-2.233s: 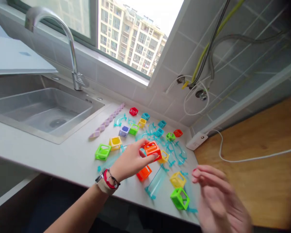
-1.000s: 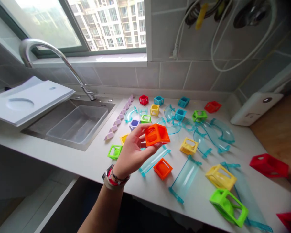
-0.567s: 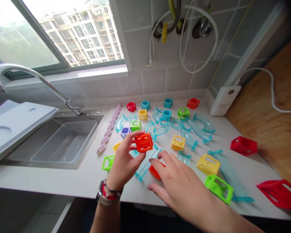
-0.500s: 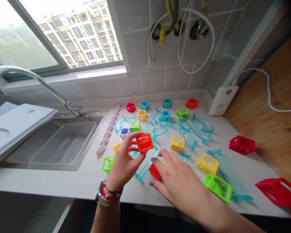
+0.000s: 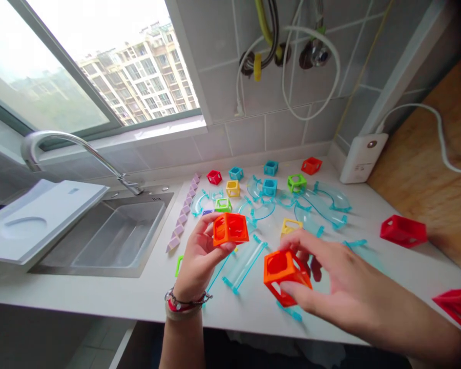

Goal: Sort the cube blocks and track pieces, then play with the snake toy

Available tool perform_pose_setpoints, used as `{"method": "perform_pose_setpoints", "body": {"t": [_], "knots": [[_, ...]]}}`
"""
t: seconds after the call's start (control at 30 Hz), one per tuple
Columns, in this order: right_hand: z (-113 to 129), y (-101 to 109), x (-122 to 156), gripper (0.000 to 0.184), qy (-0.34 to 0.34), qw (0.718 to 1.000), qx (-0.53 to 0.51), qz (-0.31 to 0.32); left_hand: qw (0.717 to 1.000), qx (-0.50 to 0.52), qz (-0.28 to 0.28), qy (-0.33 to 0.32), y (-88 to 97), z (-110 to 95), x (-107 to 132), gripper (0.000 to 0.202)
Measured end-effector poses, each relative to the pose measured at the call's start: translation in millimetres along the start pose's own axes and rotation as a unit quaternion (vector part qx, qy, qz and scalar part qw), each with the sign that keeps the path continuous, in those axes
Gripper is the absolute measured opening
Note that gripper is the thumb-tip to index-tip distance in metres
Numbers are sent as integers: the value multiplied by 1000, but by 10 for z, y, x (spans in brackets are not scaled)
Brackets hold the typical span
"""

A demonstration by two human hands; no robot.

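Note:
My left hand (image 5: 196, 259) is raised above the white counter (image 5: 146, 292) and pinches an orange open-frame cube (image 5: 230, 229) between thumb and fingers. To its right my right hand (image 5: 341, 287) grips a second orange cube (image 5: 285, 275), lifted off the counter and tilted. Between the two cubes a straight clear-blue track piece (image 5: 246, 262) lies flat on the counter. Beyond them sit a yellow cube (image 5: 290, 226), a green cube (image 5: 296, 182) and several curved blue track pieces (image 5: 326, 201).
A steel sink (image 5: 115, 233) with a curved faucet (image 5: 77, 151) lies at the left, under a white board (image 5: 34, 220). A row of lilac triangles (image 5: 184, 215) runs beside it. Red frames (image 5: 403, 230) and a white power box (image 5: 363, 156) sit at the right, near a wooden surface (image 5: 430, 169).
My right hand came in, closed on the orange cube that lay on the counter and lifted it. My left hand kept its cube and raised it slightly.

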State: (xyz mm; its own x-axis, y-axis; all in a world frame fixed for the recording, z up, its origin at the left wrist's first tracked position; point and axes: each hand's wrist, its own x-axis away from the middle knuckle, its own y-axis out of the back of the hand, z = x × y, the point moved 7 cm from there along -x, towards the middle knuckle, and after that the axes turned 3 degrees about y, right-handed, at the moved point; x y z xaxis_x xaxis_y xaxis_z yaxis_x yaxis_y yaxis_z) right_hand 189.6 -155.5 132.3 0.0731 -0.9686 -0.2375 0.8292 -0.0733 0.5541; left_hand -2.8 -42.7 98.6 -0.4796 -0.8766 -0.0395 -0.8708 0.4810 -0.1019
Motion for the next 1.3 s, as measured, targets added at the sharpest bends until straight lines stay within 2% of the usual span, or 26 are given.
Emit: {"method": "perform_pose_setpoints", "body": {"t": [0.07,0.13,0.2,0.27,0.37,0.5,0.77,1.3], "knots": [[-55,212,10,34,-17,990,-96,-98,1000,2,4,3,-46,6,9,47],[-116,328,19,45,-29,969,-164,-184,1000,-8,4,-1,-107,-4,17,46],[-163,320,-2,58,-34,953,-210,-215,1000,-28,-7,-5,-158,-16,27,45],[-196,218,-57,60,-32,947,-260,-185,999,-49,-11,-10,-201,-31,38,44],[-223,64,-116,52,-25,937,-326,-123,998,-56,24,-24,-272,-49,55,44],[-183,17,-121,49,-13,944,-315,-94,997,-35,60,-41,-306,-56,68,39],[-51,-11,-115,44,39,971,-220,-84,997,-15,70,-32,-315,-43,59,41],[-90,-16,-122,49,44,977,-190,-90,996,-46,70,-35,-324,-30,57,40]]}}
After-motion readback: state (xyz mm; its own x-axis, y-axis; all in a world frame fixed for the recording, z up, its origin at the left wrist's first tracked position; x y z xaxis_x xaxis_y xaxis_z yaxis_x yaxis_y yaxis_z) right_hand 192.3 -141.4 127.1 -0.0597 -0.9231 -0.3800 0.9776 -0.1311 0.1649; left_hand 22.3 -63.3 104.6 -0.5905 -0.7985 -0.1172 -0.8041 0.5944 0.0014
